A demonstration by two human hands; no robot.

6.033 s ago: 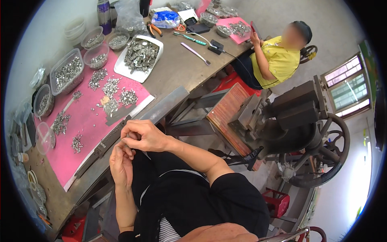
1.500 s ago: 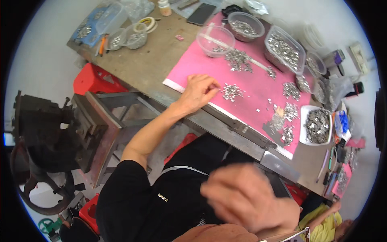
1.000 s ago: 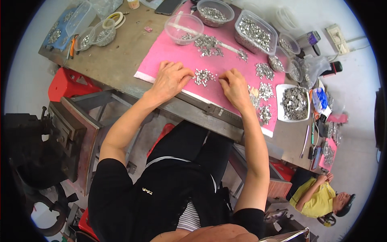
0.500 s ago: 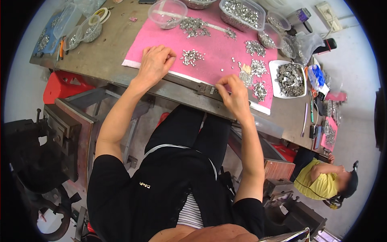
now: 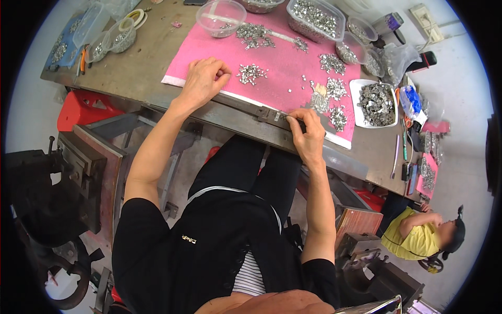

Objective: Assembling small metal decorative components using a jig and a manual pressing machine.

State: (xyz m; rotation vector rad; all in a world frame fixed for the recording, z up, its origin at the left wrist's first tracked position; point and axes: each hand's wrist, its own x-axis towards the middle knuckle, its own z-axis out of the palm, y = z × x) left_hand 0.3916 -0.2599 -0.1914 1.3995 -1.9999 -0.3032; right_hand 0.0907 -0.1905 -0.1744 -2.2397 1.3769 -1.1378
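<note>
Your right hand (image 5: 291, 121) has come away from the pile: a second ago it was beside it, and now its fingertips are at the bar (image 5: 265, 113) along the table's front edge, a touch farther right than half a second ago. Its thumb and forefinger are drawn close together, the other fingers bent; you can't tell from here whether they pinch a bit. Your left hand (image 5: 226, 79) has stayed put at the near left part of the pink mat (image 5: 293, 57), fingers curled, thumb and forefinger close; whether anything is between them can't be told. The pile (image 5: 252, 74) of silver bits lies on the mat just right of that hand, apart from it. Six seconds ago your hands met in front of the bar; now they are well apart.

As for containers, the round tub (image 5: 206, 25) at the mat's far left shows only a few bits in or through its clear wall. The square tub (image 5: 312, 34) to its right is heaped with silver bits, and the small tub (image 5: 360, 43) beside it holds more. The white tray (image 5: 356, 97) at your right is filled with darker pieces. Far left, the cup (image 5: 122, 37) also holds bits.
</note>
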